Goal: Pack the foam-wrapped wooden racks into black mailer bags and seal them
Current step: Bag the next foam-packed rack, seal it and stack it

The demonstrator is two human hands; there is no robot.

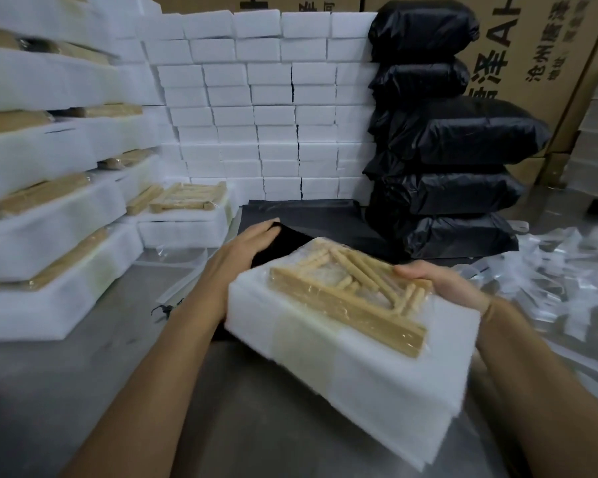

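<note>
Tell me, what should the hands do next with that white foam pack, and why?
Probably slide the foam pack forward into the black bag. The left hand grips the bag's edge at the pack's far end, the right hand holds the pack's side, and most of the pack is outside the bag.

We see a grey floor [83, 391] carrying everything here, with stacks of foam-wrapped racks [49, 236] resting on it along the left and a wall of white foam blocks [266, 108] standing at the back. A flat pile of black mailer bags [304, 219] lies on it in front of that wall, and just to the right a stack of filled black bags [456, 188] rises from it. Crumpled clear plastic film [573, 270] is strewn over the floor at the far right, and a small black cord [164, 309] lies near the middle.
</note>
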